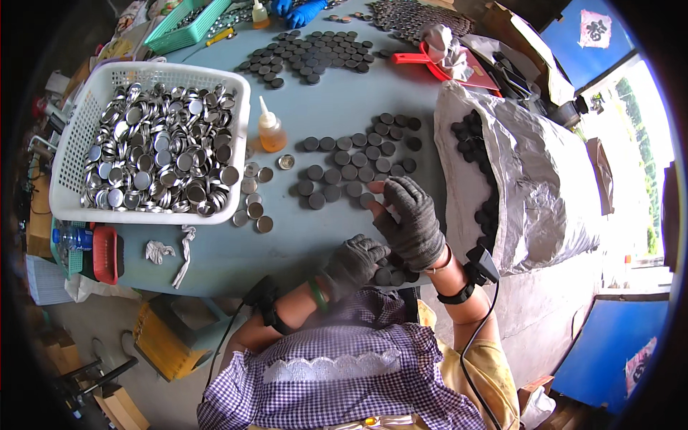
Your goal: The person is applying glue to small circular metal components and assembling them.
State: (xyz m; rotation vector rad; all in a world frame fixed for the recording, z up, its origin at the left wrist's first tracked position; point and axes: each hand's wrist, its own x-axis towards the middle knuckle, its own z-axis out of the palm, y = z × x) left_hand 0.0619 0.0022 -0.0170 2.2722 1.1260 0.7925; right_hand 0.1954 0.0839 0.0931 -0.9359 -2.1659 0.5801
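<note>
Head view: the right hand (408,218), in a grey glove with bare fingertips, has its thumb and forefinger bent with only a narrow gap between them, right at the near right edge of a loose spread of dark discs (349,172); whether a disc is pinched there or merely touched, I cannot tell. Just below and to its left, the left hand (355,261) wears a similar glove, its fingers curled inward; its palm is turned out of sight, so I cannot tell whether it holds anything. A few more dark discs (383,276) lie close by the left hand's fingertips and beneath the right hand's wrist, partly covered by the gloves and the forearm. The spread of discs reaches up and leftward from the right hand over the bench (287,247). Farther left of both hands are loose shiny caps (264,224), a dropper bottle (272,136) of amber liquid, and a white basket (143,216) heaped with metal caps (158,154), the lower ones buried. Right of the right hand, a whitish sack (548,179) shows dark discs at its mouth, its depth hidden. Well beyond the hands, another person's blue gloves (304,13) are cut off by the upper edge.
</note>
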